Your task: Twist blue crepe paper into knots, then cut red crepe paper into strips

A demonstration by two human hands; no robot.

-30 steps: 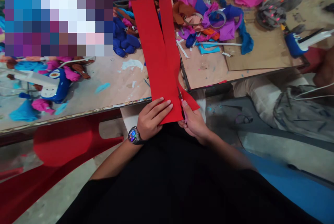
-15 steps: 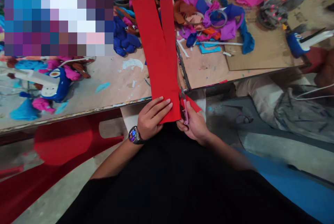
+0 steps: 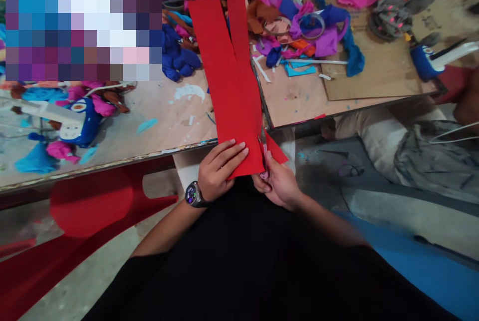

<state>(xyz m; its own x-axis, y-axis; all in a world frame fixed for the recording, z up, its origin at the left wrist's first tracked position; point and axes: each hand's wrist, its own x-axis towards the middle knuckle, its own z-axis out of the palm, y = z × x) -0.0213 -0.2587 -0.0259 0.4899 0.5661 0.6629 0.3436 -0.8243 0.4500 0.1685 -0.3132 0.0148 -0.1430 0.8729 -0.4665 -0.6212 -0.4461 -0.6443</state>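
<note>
A long red sheet [image 3: 232, 91] with a slit from its far end hangs over the table's front edge towards my body. My left hand [image 3: 219, 168], with a watch on the wrist, lies on the sheet's near end, its thumb out of sight beneath. My right hand [image 3: 279, 178] grips pink-handled scissors [image 3: 265, 161] at the sheet's right edge. The blades point away from me, and a narrow red flap [image 3: 276, 149] stands off to their right.
Two tables meet under the sheet. Coloured scraps [image 3: 292, 26], a tape roll [image 3: 312, 26] and cardboard [image 3: 366, 79] lie on the right one. Blue-and-white devices [image 3: 80, 121] sit at both sides. A red chair [image 3: 90, 201] stands at left; another person's leg [image 3: 368, 131] shows at right.
The sheet's near end has shifted slightly right over the scissors, covering more of the pink handles. Both hands have stayed almost in place.
</note>
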